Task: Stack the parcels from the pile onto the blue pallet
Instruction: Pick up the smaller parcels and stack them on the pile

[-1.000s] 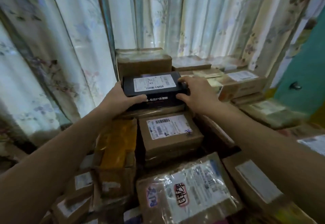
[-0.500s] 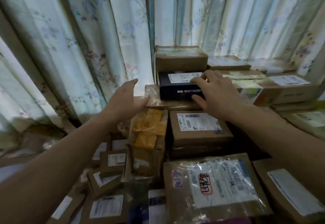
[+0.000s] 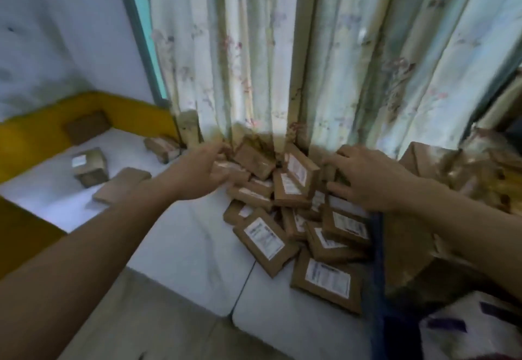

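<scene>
Empty spread hands [image 3: 364, 178] over curtain-backed [image 3: 254, 48] parcels [image 3: 265, 241]

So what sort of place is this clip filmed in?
Probably a room in a home or small shop used for sorting parcels, not a warehouse. A floral curtain hangs over the window, a heap of small labelled cardboard parcels lies on the pale tiled floor, and the wall has a yellow painted base.

Soft daylight thru curtain [image 3: 282, 62]; motion blur everywhere, worst right of it; wide-angle bending twd frame edges, no glare.
</scene>
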